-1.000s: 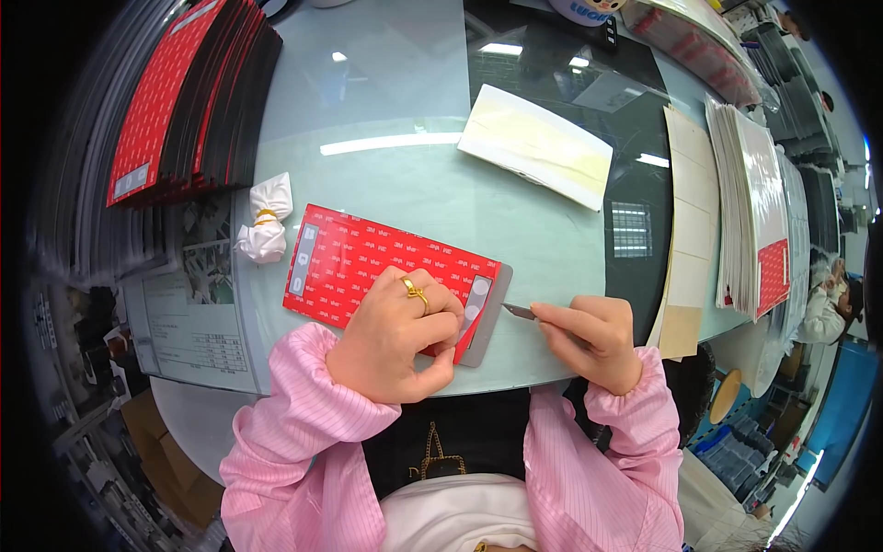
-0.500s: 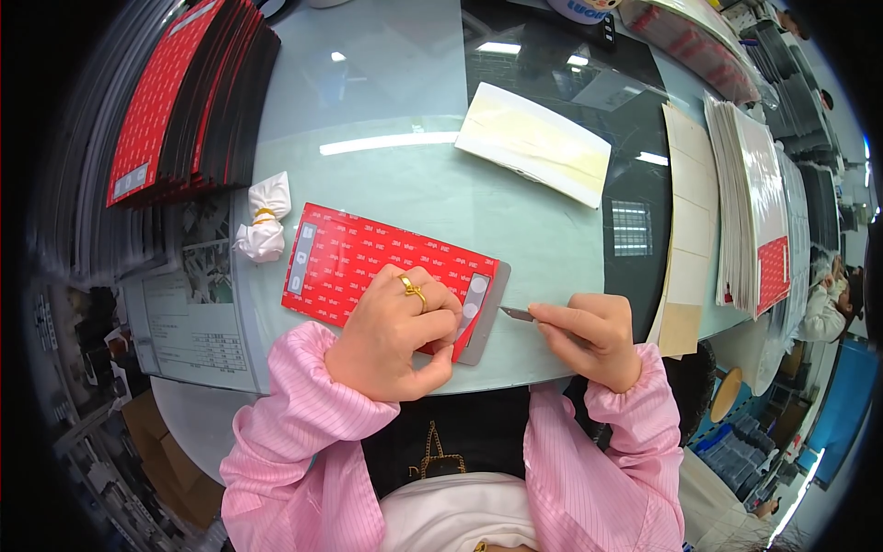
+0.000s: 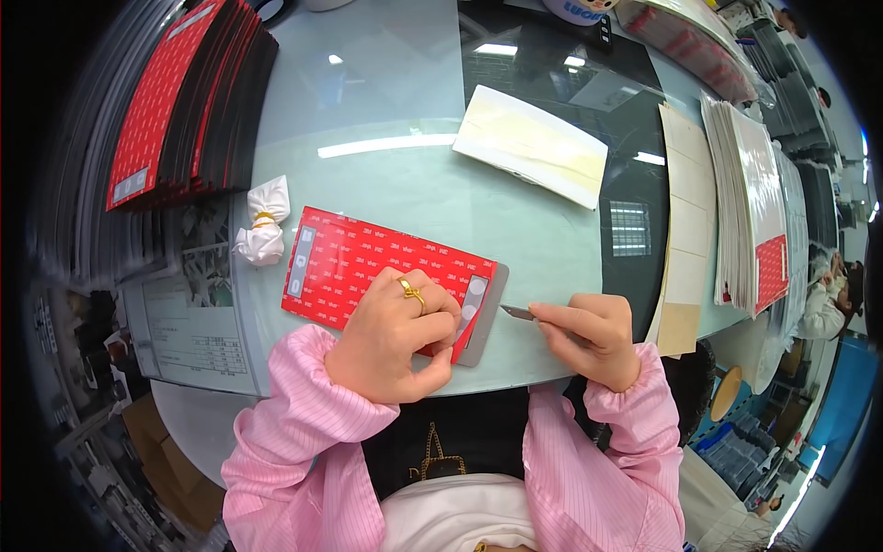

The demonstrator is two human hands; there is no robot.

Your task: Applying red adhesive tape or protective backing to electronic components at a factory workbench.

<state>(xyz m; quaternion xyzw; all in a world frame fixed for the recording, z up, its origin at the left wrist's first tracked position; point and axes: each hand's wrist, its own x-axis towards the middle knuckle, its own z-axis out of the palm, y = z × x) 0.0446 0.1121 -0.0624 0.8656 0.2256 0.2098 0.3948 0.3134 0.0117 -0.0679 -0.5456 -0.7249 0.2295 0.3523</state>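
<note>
A red rectangular sheet (image 3: 368, 262) with grey cut-outs lies on a grey backing on the glass table (image 3: 386, 120). My left hand (image 3: 395, 336), wearing a gold ring, presses on the sheet's near right corner, fingers curled at its edge. My right hand (image 3: 589, 336) grips a small metal blade (image 3: 518, 314), its tip pointing left at the sheet's right end, just apart from the grey backing.
A stack of red and black sheets (image 3: 175, 101) sits at the far left. A tied white cloth bundle (image 3: 262, 230) lies beside the red sheet. A pale yellow sheet (image 3: 533, 147) lies farther back, and stacks of white and tan sheets (image 3: 745, 202) stand at the right.
My right hand with the blade has edged slightly toward the sheet's right end. My left hand stays pressed on the sheet.
</note>
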